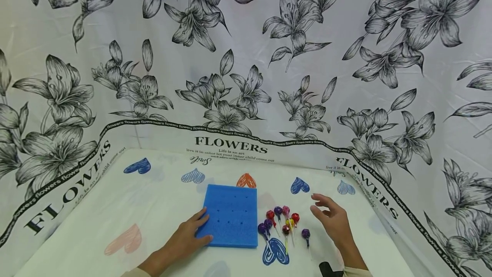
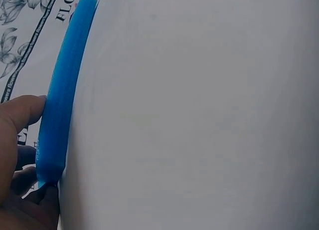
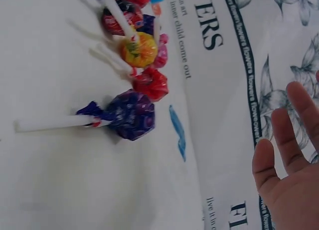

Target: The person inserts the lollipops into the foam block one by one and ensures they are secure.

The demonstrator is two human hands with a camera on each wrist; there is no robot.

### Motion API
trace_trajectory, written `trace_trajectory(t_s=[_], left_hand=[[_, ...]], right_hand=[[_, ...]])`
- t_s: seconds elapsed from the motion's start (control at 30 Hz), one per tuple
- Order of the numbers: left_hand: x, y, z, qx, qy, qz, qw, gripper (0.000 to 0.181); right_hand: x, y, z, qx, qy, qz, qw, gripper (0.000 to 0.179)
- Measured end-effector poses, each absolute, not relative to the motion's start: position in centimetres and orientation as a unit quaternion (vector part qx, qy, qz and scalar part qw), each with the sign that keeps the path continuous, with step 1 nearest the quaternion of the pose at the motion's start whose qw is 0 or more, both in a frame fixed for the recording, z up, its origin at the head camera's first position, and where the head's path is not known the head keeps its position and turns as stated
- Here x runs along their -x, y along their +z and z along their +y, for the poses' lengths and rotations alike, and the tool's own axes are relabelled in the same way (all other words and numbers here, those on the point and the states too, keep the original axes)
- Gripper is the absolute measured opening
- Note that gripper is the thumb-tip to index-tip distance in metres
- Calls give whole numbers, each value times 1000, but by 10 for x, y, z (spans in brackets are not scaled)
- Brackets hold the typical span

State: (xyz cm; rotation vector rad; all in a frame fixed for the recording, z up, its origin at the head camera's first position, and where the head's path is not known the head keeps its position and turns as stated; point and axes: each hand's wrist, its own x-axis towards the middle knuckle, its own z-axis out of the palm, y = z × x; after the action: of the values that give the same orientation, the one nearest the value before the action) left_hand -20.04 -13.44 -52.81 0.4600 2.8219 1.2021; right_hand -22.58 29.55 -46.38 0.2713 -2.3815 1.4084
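A blue foam block (image 1: 232,235) with rows of small holes in its top lies flat on the cloth. My left hand (image 1: 184,238) rests against its left side, fingers spread over the edge and thumb at the near corner; the left wrist view has the foam (image 2: 62,90) edge-on beside the fingers. Right of the foam lies a loose cluster of wrapped lollipops (image 1: 289,222), in purple, red, pink and yellow. One purple lollipop (image 3: 132,115) lies apart, nearest my right hand (image 1: 335,221). That hand is raised to the right of the lollipops, fingers loosely bent, holding nothing.
A white cloth (image 1: 161,200) printed with hearts covers the table. Behind and at both sides hangs a white curtain (image 1: 269,110) with black flower drawings and lettering. A black strap (image 1: 329,269) sits at the right wrist.
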Motion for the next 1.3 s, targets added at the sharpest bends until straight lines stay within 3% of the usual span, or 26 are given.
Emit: trace_trajectory(t_s=[0.4, 0.9, 1.1, 1.3], left_hand=[[201, -530, -135, -165, 395, 904, 15, 74], [202, -529, -136, -167, 393, 904, 11, 73], [201, -529, -137, -165, 396, 903, 15, 73], [201, -529, -136, -162, 389, 907, 19, 73]], right_hand=[[224, -498, 297, 3, 480, -871, 108, 37], [220, -518, 298, 21, 478, -878, -5, 26], [221, -520, 299, -5, 446, -895, -14, 21], [220, -519, 296, -7, 433, -901, 12, 15]])
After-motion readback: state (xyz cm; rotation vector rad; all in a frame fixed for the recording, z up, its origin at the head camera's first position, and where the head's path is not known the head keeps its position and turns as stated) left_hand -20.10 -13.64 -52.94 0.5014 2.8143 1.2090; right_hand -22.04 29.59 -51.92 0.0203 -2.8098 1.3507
